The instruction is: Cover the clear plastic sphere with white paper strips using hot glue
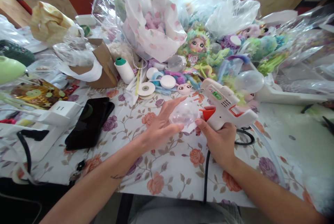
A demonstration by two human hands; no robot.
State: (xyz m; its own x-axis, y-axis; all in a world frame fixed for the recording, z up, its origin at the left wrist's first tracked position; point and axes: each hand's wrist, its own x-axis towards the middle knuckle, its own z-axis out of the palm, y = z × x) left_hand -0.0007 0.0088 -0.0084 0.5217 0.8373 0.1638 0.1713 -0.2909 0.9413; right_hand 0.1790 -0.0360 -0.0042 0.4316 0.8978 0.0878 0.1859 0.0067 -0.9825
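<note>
My right hand [221,138] is wrapped around the handle of a white hot glue gun [221,103] with an orange trigger. Its nozzle points up and to the left, toward the back of the table. A clear plastic ball [184,114] lies in the curve of my left hand [163,123], the index finger along its far side and the thumb along its near side. Small pale pink shapes show in or through the ball. A white, paper-like piece [192,125] sits between the ball and my right thumb; what it is attached to is unclear.
Behind my hands are a green-haired doll [197,44], white discs [167,82], a ribbon spool [146,89] and a thread cone [124,70]. Black phones [87,123] and a power strip [39,130] lie left. A black cord [206,178] hangs over the front edge.
</note>
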